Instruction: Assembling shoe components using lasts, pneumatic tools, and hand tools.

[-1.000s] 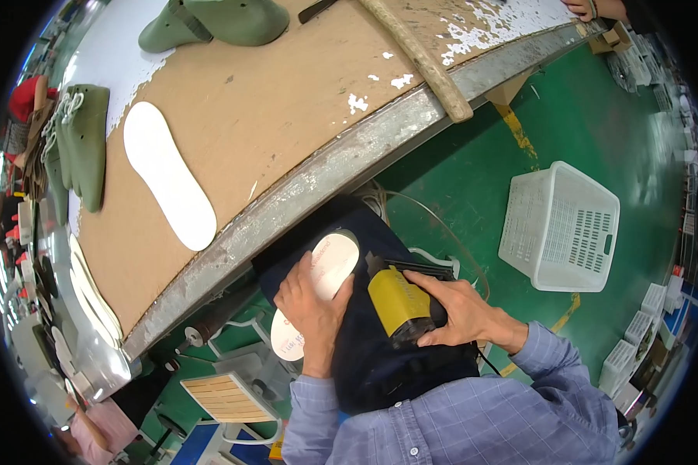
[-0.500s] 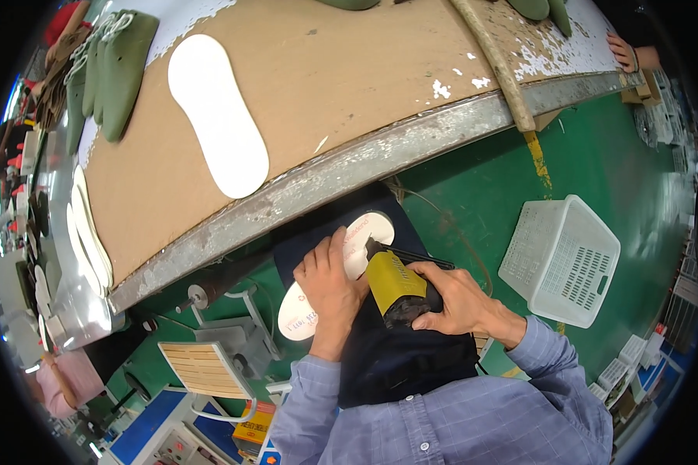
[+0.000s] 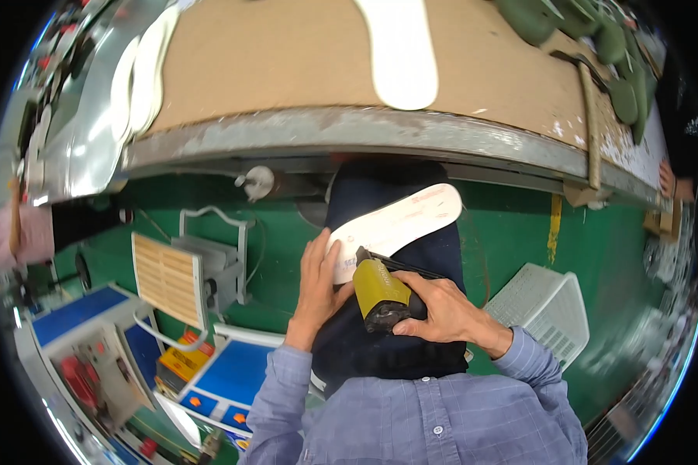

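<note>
A white insole (image 3: 399, 223) with printed marks lies slanted across my dark-clad lap. My left hand (image 3: 315, 285) grips its near-left end, fingers along the outer edge and thumb toward me. In my right hand (image 3: 444, 310) is a black bottle-like container with a yellow band (image 3: 380, 285), tilted so its narrow dark tip points at the insole close to my left hand. Whether the tip touches the insole I cannot tell. A thin dark rod runs beside the container, partly behind my right fingers.
The workbench (image 3: 302, 128) with a metal edge crosses ahead, bearing another white insole (image 3: 405, 58), stacked insoles (image 3: 149, 74), green shoe lasts (image 3: 531, 19) and a hammer (image 3: 591, 128). Right stands a white basket (image 3: 547, 310); left, a slatted chair (image 3: 169, 271). A person's hand (image 3: 667, 180) rests at the bench's far right.
My view has turned, so the bench looks more level. The insole has swung round on my lap, and the container's tip has moved from its middle toward the end by my left hand.
</note>
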Demonstrator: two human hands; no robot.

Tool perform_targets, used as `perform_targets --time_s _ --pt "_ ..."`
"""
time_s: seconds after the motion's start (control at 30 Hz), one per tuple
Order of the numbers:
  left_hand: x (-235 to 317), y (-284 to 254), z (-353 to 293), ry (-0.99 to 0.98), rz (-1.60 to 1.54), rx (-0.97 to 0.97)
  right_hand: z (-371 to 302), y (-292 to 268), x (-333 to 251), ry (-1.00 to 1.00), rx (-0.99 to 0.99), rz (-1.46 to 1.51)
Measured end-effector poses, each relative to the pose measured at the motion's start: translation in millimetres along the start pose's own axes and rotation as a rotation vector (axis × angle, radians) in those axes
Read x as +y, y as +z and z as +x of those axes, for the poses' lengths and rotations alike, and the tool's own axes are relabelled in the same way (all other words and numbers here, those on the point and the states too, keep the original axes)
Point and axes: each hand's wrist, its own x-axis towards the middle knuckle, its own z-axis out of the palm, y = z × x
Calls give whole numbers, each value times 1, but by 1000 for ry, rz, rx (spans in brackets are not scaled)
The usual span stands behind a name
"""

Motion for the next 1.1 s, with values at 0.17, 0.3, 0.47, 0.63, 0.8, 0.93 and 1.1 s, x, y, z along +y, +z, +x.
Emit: perform_targets --time_s 0.17,0.3,0.47,0.63,0.8,0.93,1.1 --pt "-8 5 -8 47 -126 80 5 10 -4 31 -93 -70" --pt "-10 5 -5 61 -153 88 6 13 -5 15 -73 -98" --pt "3 -6 7 42 -118 32 -10 -4 -8 22 -81 -79" --pt "32 -1 54 66 92 -47 -47 -10 2 116 25 -382" --pt "62 49 106 -5 149 -235 -43 25 5 322 173 -510" --pt "97 -39 102 -21 -504 -146 -53 29 29 375 195 -453" --pt "75 -225 112 -138 -946 673 -57 29 24 289 205 -410"
